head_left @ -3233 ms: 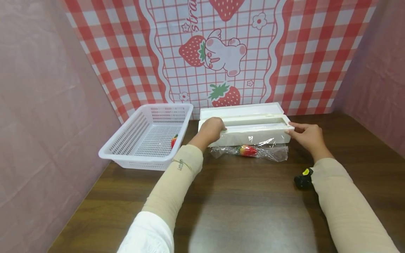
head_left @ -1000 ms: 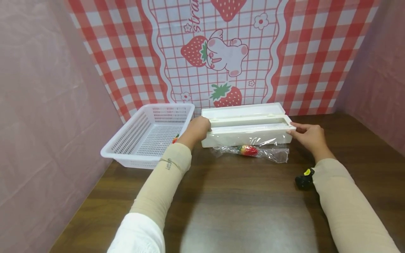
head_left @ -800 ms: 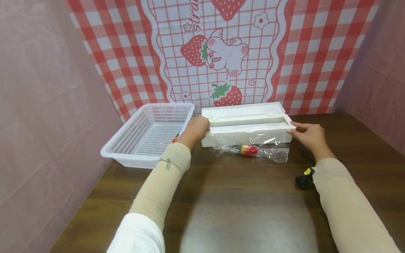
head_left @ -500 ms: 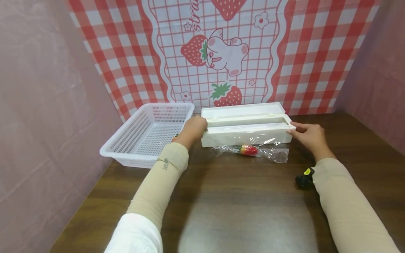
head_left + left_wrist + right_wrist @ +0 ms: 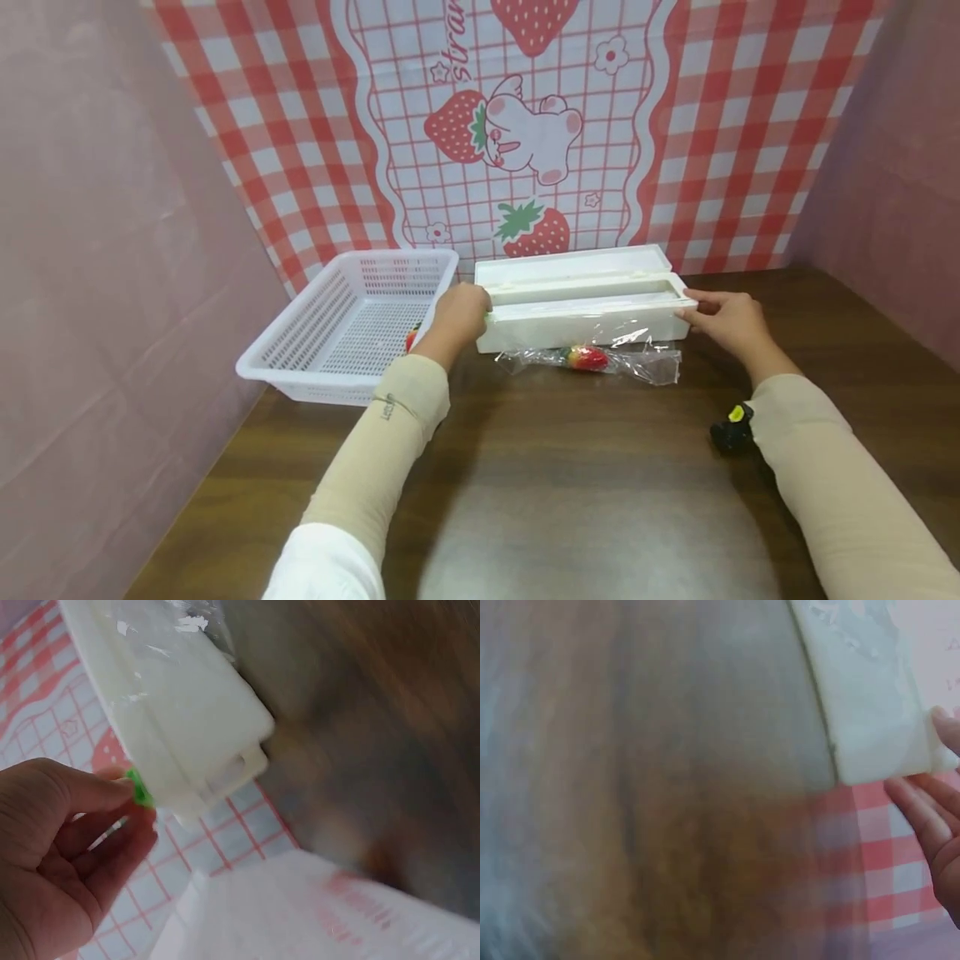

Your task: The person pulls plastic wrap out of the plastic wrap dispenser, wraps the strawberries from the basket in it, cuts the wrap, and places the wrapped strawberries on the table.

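A long white cling film dispenser (image 5: 592,321) stands at the back of the table with its lid (image 5: 570,265) raised behind it. Clear film hangs down its front over a red strawberry (image 5: 587,358) lying on the table. At the dispenser's left end, my left hand (image 5: 461,312) pinches a small bright green slider (image 5: 139,787) between thumb and fingers. My right hand (image 5: 723,321) holds the right end, thumb at the front and fingers at the end face. In the right wrist view, the right hand (image 5: 937,817) is partly cut off.
A white perforated basket (image 5: 258,367) stands to the left, with a strawberry (image 5: 412,338) partly hidden behind its right wall. A checked strawberry-print cloth (image 5: 720,167) hangs behind the table. A black device with a yellow mark (image 5: 732,429) sits by the right sleeve.
Over about three seconds my left hand has slid left along the dispenser to its left end. The right hand keeps its hold on the right end. The view has shifted slightly.
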